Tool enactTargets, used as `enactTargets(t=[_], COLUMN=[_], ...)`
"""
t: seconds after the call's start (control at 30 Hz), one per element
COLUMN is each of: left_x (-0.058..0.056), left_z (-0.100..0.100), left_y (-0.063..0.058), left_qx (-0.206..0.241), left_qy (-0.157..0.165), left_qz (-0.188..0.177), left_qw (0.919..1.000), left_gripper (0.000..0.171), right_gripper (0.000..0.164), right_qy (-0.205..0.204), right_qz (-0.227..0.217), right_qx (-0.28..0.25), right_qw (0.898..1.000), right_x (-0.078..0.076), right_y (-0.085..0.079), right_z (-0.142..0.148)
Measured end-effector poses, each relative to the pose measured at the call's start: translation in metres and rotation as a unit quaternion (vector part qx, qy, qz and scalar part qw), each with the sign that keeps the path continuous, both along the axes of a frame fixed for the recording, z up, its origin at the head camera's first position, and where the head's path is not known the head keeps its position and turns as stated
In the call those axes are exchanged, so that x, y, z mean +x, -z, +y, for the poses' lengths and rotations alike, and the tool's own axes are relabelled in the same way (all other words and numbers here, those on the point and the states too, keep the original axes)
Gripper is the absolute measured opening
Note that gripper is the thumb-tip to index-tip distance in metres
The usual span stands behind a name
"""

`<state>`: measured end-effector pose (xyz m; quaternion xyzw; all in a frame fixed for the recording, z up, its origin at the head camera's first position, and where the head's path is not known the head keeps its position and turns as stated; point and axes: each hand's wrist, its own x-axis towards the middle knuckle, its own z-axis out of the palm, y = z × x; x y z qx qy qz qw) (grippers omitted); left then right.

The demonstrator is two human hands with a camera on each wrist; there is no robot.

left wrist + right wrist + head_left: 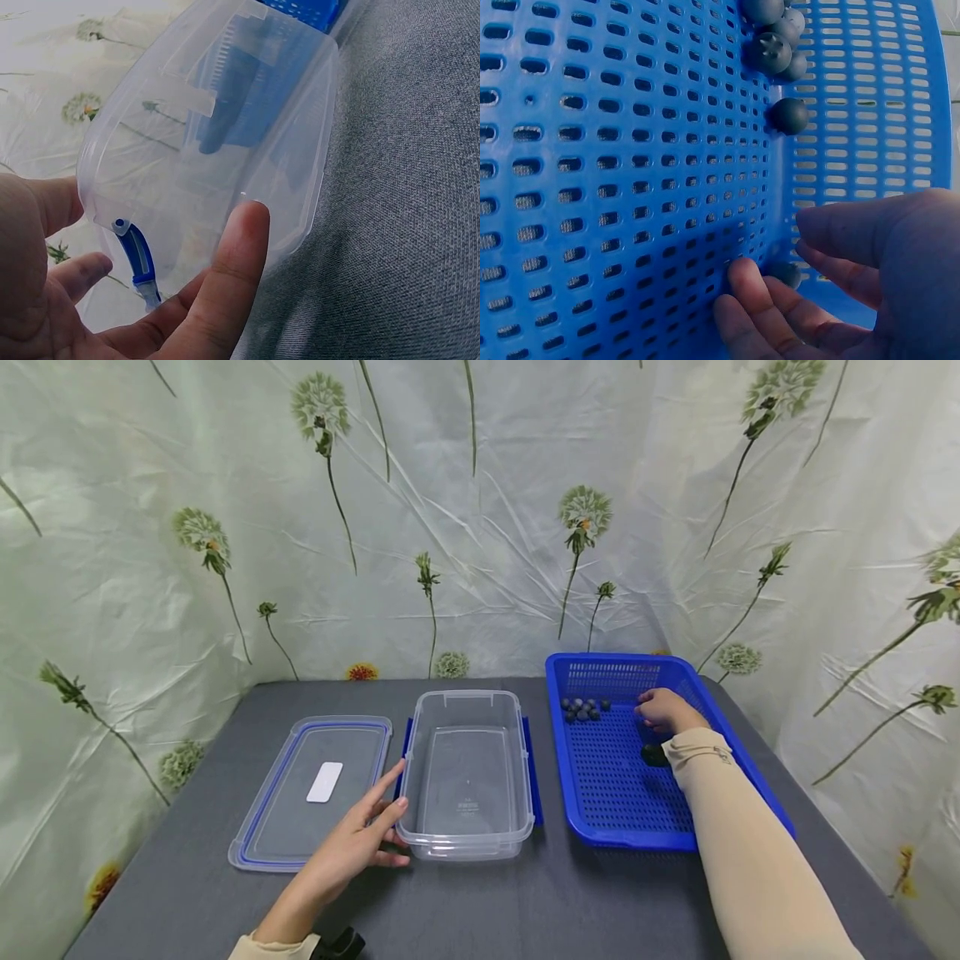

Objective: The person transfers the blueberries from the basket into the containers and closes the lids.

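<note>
In the head view, a clear plastic container [468, 777] stands uncovered at mid-table, its blue side latches [137, 255] folded down. My left hand [360, 839] rests at its left wall with spread, fairly straight fingers. A blue perforated basket [615, 841] sits on the right. Inside it, my right hand [667, 710] reaches down near the far wall. The right wrist view shows a blueberry [786, 275] just past the fingertips, partly hidden by them; thumb and fingers are apart around it. Another blueberry [789, 116] lies close by, with several blueberries [583, 710] clustered in the far left corner.
A clear lid [288, 839] with a blue seal and a white label [325, 782] lies flat to the left of the container. The grey cloth-covered table [480, 910] meets a floral curtain [495, 568] at the back.
</note>
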<state>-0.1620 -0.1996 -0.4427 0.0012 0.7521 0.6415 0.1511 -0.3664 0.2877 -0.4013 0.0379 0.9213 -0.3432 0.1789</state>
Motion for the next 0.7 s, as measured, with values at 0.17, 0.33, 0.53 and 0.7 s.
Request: enactTargets(t=[0.17, 0.33, 0.53, 0.7], left_x=[-0.0002, -0.0001, 0.0003, 0.0003], left_z=[-0.0008, -0.0005, -0.0005, -0.0011], left_y=[0.0012, 0.0007, -0.0003, -0.0003], left_qx=[0.005, 0.005, 0.004, 0.004], left_qy=[-0.001, -0.003, -0.001, 0.004], left_qz=[-0.002, -0.001, -0.001, 0.002], left_qw=[1.0000, 1.0000, 1.0000, 1.0000], left_gripper=[0.064, 0.064, 0.064, 0.066], right_gripper=[0.052, 0.051, 0.053, 0.047], right_qy=[-0.001, -0.001, 0.010, 0.011], right_qz=[0.014, 0.022, 0.028, 0.021], right_qx=[0.056, 0.090, 0.093, 0.114], right_qw=[0.998, 0.996, 0.995, 0.993], right_x=[-0.0076, -0.0101, -0.0068, -0.0034], right_y=[0.0044, 0.0028, 0.0008, -0.0038], right_z=[-0.0009, -0.0023, -0.0009, -0.0037])
